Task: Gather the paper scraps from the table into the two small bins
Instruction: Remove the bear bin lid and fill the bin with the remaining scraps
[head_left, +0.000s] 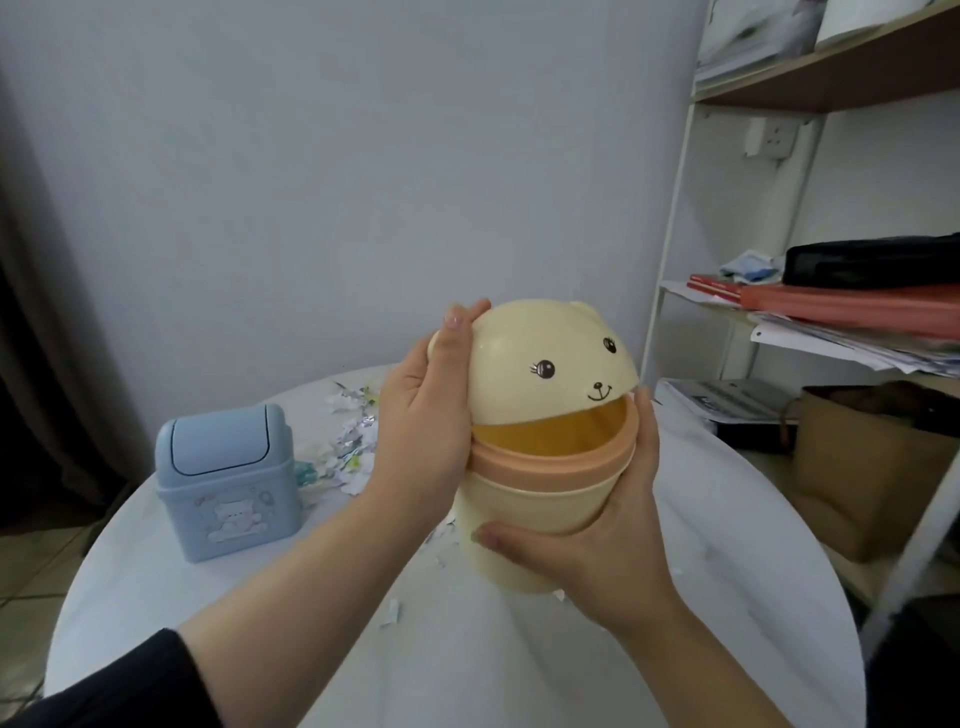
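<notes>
Scraps (348, 447) mostly ungathered, heaped just right of the blue bin (228, 473).
Further right, left hand (421, 410) grips the bear bin (530, 499) by its tilted lid (550, 358), right hand (597, 540) wraps its body; no scraps visible inside.

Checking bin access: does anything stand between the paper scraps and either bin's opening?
The blue bin has its flap lid shut. The bear bin has its dome lid tilted open by the left hand, mouth unobstructed.

Nothing could be read anywhere. The blue bin (228, 483) carried a bear picture with marks too small to make out, and the dark print on the printed papers (727, 402) was blurred.
</notes>
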